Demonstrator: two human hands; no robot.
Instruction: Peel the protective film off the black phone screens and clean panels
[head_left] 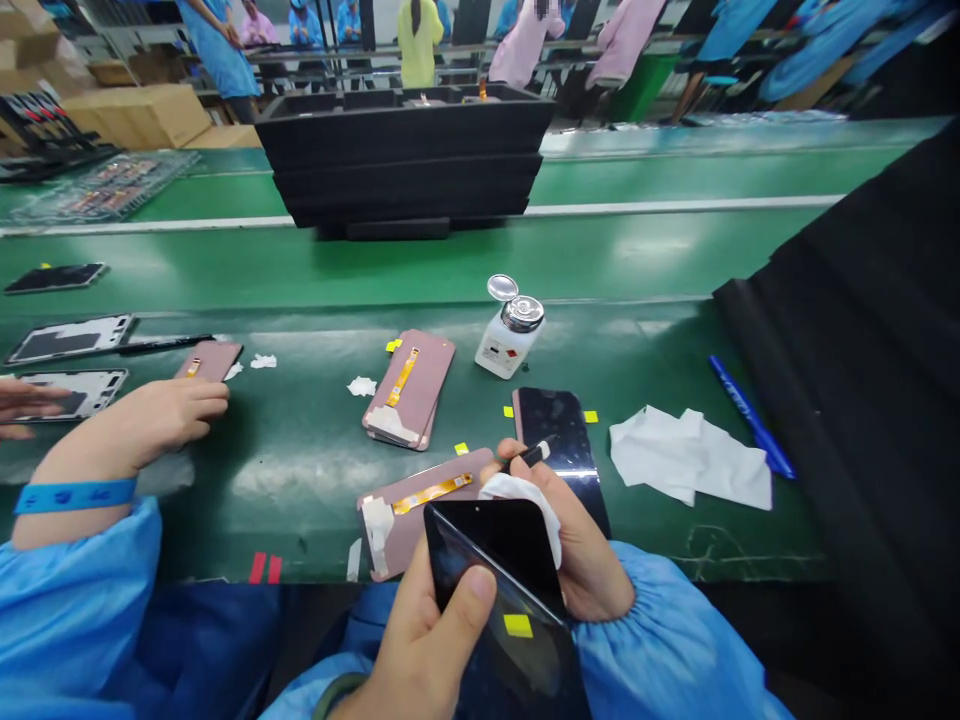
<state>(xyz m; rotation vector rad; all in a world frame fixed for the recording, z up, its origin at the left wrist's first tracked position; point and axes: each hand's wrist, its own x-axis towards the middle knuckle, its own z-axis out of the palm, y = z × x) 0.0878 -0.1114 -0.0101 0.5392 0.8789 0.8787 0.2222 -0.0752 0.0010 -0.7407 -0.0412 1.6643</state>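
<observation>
The left hand (431, 640) grips a glossy black phone screen panel (499, 590) from below, thumb pressed across its lower face, holding it tilted just above the near edge of the green table (300, 470). A small yellow sticker (517, 625) sits on the panel's glass. The right hand (581, 545) is curled at the panel's upper right corner, its fingers closed on a crumpled white wipe (525, 497) that touches the panel's top edge, and pinching a thin black pen-like tool with a white tip (531, 456).

Just behind the hands lies a pink-backed screen panel with an orange flex strip (420, 500), face down on the table, and beside it to the right a second dark glass panel (559, 430), face up. Farther back, a small stack of pink-backed panels (411, 388) rests near a white solvent bottle with a metal pump cap (510, 335), its lid flipped open. A flat white cloth (690, 457) and a blue pen (750, 415) lie to the right, near a black foam sheet (862, 350).

At the left, a co-worker's hand (169, 410), with a blue wristband (75, 495) on the arm, rests loosely closed beside another pink-backed panel (210, 360). Stacked black trays (405, 160) stand across the belt.
</observation>
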